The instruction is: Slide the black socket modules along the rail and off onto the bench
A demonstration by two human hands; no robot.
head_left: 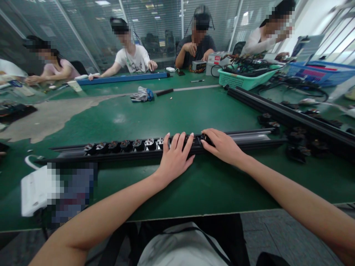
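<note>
Gripping a small black socket module (206, 139), the right hand (222, 146) works beside the left hand (176, 157), spread flat-fingered over the long black channel (249, 138) on the green desk (210, 184).

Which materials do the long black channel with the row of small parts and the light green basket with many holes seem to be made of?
The long black channel looks like metal with a smooth dark coating: its inner face has a soft silvery sheen, though glossy plastic is possible. The light green basket looks like moulded plastic, fairly smooth, judging by its even colour and regular holes.
</note>
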